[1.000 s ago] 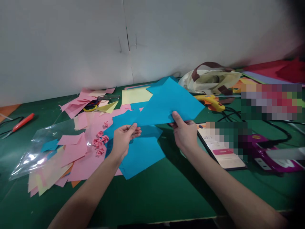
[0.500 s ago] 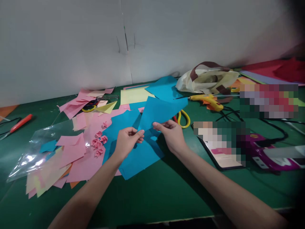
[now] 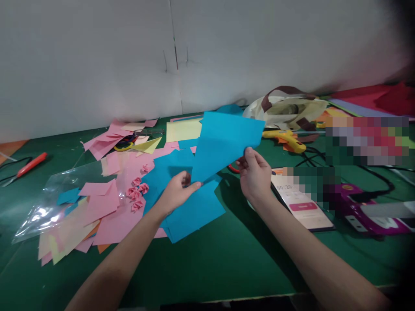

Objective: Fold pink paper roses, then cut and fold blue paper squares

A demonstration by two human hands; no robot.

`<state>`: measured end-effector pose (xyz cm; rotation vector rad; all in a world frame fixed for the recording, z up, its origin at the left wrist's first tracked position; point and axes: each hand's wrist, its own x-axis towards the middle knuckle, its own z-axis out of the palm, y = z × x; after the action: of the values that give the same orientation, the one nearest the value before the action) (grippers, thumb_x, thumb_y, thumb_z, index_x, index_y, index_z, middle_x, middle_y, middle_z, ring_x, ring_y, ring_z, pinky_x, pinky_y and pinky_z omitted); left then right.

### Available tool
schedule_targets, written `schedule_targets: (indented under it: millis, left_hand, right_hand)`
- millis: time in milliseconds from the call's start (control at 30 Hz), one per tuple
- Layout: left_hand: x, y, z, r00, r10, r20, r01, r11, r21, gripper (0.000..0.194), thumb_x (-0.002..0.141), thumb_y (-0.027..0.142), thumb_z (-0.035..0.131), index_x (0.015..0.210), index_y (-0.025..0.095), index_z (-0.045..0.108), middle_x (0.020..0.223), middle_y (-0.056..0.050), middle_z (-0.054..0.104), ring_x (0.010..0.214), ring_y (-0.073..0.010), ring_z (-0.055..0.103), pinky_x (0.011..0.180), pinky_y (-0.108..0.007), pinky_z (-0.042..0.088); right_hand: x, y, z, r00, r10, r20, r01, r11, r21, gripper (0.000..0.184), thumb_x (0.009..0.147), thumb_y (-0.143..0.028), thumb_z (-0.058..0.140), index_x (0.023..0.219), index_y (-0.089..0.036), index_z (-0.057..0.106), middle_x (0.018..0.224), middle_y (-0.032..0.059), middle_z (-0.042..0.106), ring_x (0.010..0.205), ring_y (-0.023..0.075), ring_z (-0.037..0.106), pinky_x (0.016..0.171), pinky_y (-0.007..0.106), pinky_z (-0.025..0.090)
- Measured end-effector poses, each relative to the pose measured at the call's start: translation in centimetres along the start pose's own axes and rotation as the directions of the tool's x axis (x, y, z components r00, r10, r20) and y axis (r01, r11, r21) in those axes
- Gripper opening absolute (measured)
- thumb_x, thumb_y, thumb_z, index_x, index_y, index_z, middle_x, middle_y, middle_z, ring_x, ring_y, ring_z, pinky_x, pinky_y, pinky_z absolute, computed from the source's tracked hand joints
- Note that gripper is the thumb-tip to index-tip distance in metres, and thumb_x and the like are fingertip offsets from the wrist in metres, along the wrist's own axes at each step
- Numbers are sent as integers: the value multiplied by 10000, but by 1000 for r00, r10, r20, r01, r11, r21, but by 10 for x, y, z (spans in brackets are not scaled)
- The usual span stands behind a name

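A sheet of blue paper [image 3: 228, 144] is held up above the table, its broad face towards me. My right hand [image 3: 254, 175] pinches its lower right edge between thumb and fingers. At the lower left corner, the thumb of my left hand [image 3: 181, 190] lies against the paper with the fingers curled behind. Beneath my hands, other blue sheets [image 3: 184, 220] overlap on the table. Just left of them is a cluster of small folded pink paper roses [image 3: 136, 193] on pink paper [image 3: 110, 224].
A clear plastic bag [image 3: 35, 220] and paper scraps lie left, near a red-handled tool [image 3: 32, 164]. On the right are a phone [image 3: 303, 211], a yellow glue gun [image 3: 288, 140], a purple device [image 3: 363, 211] and cables. A cloth bag [image 3: 285, 108] stands by the wall.
The blue sheet has been raised and turned so that more of its face shows. My right hand has moved right along its edge; my left hand has shifted slightly right and down.
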<state>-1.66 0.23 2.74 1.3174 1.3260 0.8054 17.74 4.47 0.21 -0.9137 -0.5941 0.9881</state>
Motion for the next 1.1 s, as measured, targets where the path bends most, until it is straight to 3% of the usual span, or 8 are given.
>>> schedule_targets:
  millis: [167, 333, 400, 533, 600, 767, 933, 1100]
  left_hand:
    - [-1, 5, -1, 984, 117, -131, -111, 993, 48, 271, 748, 441, 636, 842, 195, 571, 731, -32, 606, 715, -199, 587, 602, -282, 433]
    - [1, 4, -2, 963, 140, -231, -111, 985, 132, 258, 791, 415, 596, 666, 207, 510, 587, 26, 493, 543, -144, 494, 515, -258, 376]
    - [3, 3, -6, 966, 116, -232, -87, 988, 130, 236, 779, 410, 606, 696, 201, 532, 628, 14, 544, 586, -162, 533, 538, -266, 403]
    - [7, 0, -16, 977, 62, -202, -35, 990, 134, 223, 726, 397, 659, 770, 190, 588, 746, -41, 652, 713, -223, 615, 614, -306, 459]
    - [7, -2, -18, 977, 34, -209, 6, 982, 190, 232, 703, 377, 683, 824, 192, 612, 870, -85, 685, 852, -273, 632, 696, -337, 471]
    - [1, -5, -9, 975, 32, -220, 57, 921, 386, 388, 734, 352, 670, 1072, 186, 577, 1186, -165, 611, 1130, -356, 532, 859, -413, 430]
    - [-8, -5, 12, 981, 119, -150, 32, 671, 741, 508, 885, 270, 502, 1347, 131, 342, 1200, -215, 581, 1036, -323, 599, 748, -363, 479]
    - [-10, -9, 24, 972, 192, -134, 63, 339, 939, 409, 921, 239, 438, 1302, 93, 417, 1164, -190, 560, 914, -261, 632, 707, -313, 495]
  right_hand:
    - [-13, -1, 6, 986, -4, 166, 32, 986, -165, 239, 693, -443, 681, 740, -214, 632, 593, -39, 525, 549, 108, 512, 574, 262, 477]
    - [-19, -8, 7, 943, -149, 299, 253, 902, -349, 575, 747, -361, 651, 1279, -341, 432, 876, -11, 596, 717, 147, 573, 674, 315, 510]
    - [-17, -8, 4, 898, -170, 405, 362, 810, -462, 479, 786, -383, 610, 1245, -328, 483, 1021, 36, 563, 833, 175, 581, 718, 341, 509]
    - [-15, -2, -2, 794, -218, 568, 602, 416, -682, 355, 762, -483, 616, 1005, -227, 656, 1202, 117, 449, 1137, 305, 435, 932, 469, 391]
    - [-16, 0, -2, 745, -209, 634, 666, 297, -684, 345, 740, -516, 630, 907, -217, 669, 1146, 117, 496, 1120, 319, 429, 948, 484, 352]
    - [-26, -2, 3, 728, 108, 677, 594, 395, -701, 350, 788, -537, 557, 744, -191, 589, 643, 21, 568, 601, 164, 522, 571, 276, 402]
    - [-29, 2, 3, 752, 200, 628, 554, 324, -767, 267, 818, -442, 532, 796, -193, 624, 560, 0, 568, 499, 143, 505, 462, 239, 304]
    - [-30, 8, 3, 730, 189, 656, 607, 262, -751, 236, 838, -334, 524, 1006, -230, 652, 752, 35, 690, 617, 180, 612, 515, 252, 367]
